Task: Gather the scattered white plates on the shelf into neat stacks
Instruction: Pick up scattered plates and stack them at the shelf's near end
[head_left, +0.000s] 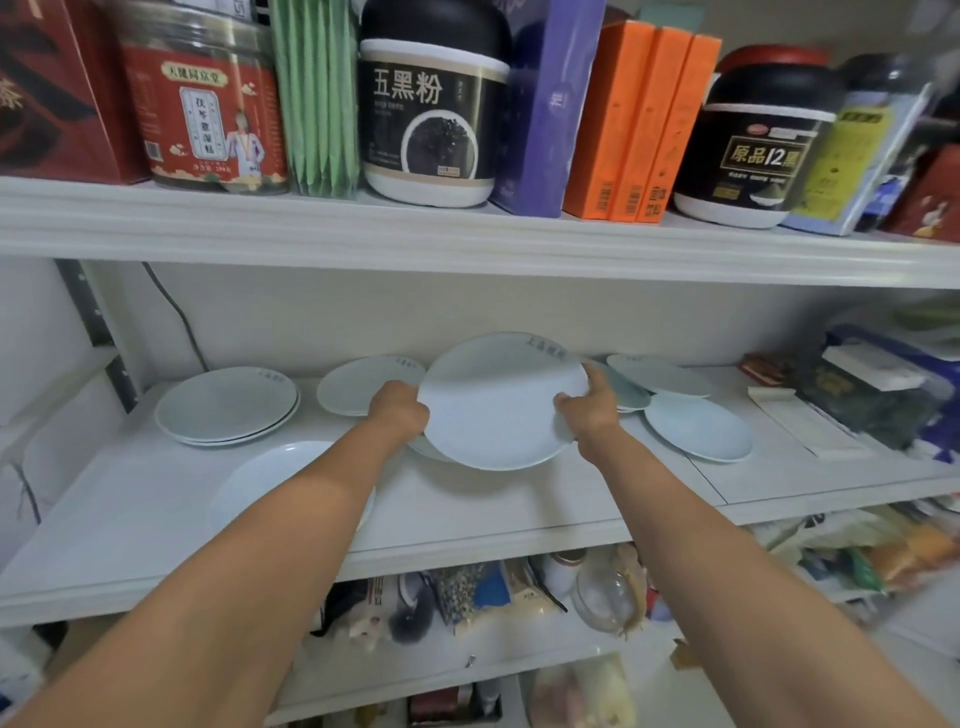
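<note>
Squarely in the middle of the frame, both hands hold a large white plate over the middle shelf. Its far rim, printed with grey characters, is tipped up so the face turns toward the camera. The left hand grips the plate's left edge, its fingers curled round the rim. The right hand pinches the right edge, with the thumb on the face and the fingers lying up along the rim. Whether the near edge touches anything below cannot be told. A sliver of another plate shows just under it, below the left hand.

At the left of the frame a short stack of plates sits on the shelf. A single plate lies behind the left hand, and a front plate lies near the shelf's front edge, partly hidden by the left forearm. To the right of the held plate lie a rear plate and a near plate, with a third plate half hidden behind the right hand and overlapping them.

Papers and packets lie at the right end of this shelf. The upper shelf carries a red tin, a black jar, orange boxes and a second black jar. Bags and packets crowd the shelf beneath.
</note>
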